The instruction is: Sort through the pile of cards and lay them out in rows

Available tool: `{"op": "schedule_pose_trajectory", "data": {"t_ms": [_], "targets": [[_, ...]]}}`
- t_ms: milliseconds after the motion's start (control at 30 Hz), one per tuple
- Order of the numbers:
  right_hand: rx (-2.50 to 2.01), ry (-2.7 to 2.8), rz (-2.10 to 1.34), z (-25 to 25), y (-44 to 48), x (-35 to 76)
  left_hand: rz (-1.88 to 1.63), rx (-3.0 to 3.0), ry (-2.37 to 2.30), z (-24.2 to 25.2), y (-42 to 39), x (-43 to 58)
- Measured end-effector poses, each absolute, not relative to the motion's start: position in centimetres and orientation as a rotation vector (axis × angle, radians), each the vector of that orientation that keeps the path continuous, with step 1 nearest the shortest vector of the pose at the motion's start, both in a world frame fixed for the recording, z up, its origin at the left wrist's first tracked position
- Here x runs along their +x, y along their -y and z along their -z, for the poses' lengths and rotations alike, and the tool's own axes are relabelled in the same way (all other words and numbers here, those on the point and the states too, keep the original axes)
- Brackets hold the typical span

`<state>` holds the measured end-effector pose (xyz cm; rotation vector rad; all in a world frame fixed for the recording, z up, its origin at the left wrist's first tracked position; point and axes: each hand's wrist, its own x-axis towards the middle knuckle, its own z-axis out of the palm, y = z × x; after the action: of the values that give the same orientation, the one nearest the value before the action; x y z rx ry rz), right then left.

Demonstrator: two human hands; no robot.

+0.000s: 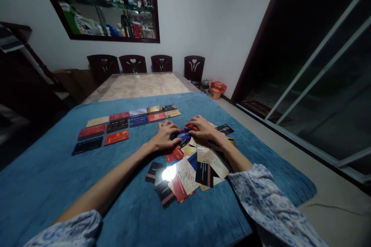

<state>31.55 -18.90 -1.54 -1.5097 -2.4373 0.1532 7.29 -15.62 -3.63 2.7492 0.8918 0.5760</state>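
A loose pile of cards (189,170) lies on the blue cloth (58,185) in front of me. My left hand (164,135) and my right hand (203,127) rest on the far end of the pile, fingers curled down onto a dark blue card (182,135) between them. A red card edge (191,127) shows under my right fingers. To the left, cards lie sorted in neat rows (124,123), red, black, blue and gold ones side by side.
The cloth covers a long table whose marbled far end (142,85) is bare. Several dark chairs (133,63) stand against the wall. A wall cabinet (104,4) holds bottles. A glass sliding door (319,85) is on the right.
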Motion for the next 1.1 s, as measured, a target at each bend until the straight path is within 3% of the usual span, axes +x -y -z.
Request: {"op": "schedule_pose_trajectory", "data": {"t_ms": [1100], "targets": [[-1.405,2.405,-0.228,1.66,19.85,30.99,-0.695,2.756,-0.987,4.07,15.57,7.31]]}}
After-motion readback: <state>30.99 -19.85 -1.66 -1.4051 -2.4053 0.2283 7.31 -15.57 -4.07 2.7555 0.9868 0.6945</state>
